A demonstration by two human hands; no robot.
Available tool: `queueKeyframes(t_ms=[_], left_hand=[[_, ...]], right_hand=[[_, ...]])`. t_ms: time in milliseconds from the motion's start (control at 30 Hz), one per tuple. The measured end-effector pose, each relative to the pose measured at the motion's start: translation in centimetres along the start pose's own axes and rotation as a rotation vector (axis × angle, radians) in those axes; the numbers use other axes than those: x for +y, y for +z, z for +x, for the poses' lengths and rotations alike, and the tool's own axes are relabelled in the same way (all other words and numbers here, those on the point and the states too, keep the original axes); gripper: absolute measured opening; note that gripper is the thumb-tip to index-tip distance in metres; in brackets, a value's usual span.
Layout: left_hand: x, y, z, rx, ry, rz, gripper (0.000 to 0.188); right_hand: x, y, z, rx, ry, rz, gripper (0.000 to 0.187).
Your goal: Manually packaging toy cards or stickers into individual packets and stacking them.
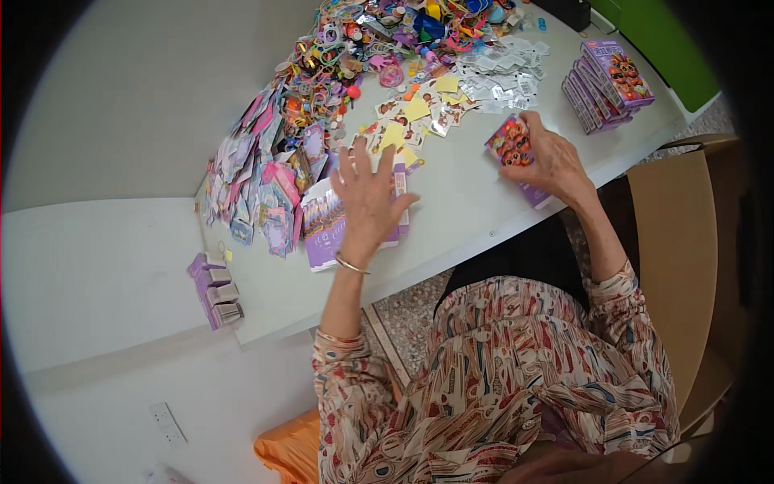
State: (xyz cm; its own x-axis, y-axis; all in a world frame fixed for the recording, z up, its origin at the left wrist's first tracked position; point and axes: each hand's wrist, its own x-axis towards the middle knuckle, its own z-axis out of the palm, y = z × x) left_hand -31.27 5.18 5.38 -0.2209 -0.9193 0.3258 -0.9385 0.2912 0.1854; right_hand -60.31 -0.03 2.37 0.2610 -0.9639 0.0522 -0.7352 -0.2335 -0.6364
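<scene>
My right hand (555,161) grips a small purple carton (509,143) printed with orange cartoon figures, near the table's front edge. Over to the left, my left hand (367,198) has its fingers spread, above a purple-and-white carton tray (324,256) holding a row of colourful packets. More purple cardboard shows beside that hand, partly hidden by it. Beyond the fingers lie yellow slips (417,109) and small printed cards (445,119). A bracelet circles my left wrist.
Shiny packets (250,165), a heap of colourful trinkets (351,44) and small clear sachets (504,73) cover the table's far side. Similar purple cartons (621,81) stand stacked at right. A purple holder (213,292) sits at the left corner. An open cardboard box (673,234) stands right of me.
</scene>
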Motion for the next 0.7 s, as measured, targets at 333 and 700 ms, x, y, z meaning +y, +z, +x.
queueKeyframes(t_ms=[333,700], left_hand=[[-6.0,0.3,0.3,-0.289,0.042,-0.071,0.04],[1.5,1.4,5.3,-0.16,-0.347,-0.729,0.021]], right_hand=[[-6.5,4.9,-4.1,0.184,-0.407,0.051,0.081],[-9.0,8.6,-2.7,0.192,-0.206,0.162,0.108]])
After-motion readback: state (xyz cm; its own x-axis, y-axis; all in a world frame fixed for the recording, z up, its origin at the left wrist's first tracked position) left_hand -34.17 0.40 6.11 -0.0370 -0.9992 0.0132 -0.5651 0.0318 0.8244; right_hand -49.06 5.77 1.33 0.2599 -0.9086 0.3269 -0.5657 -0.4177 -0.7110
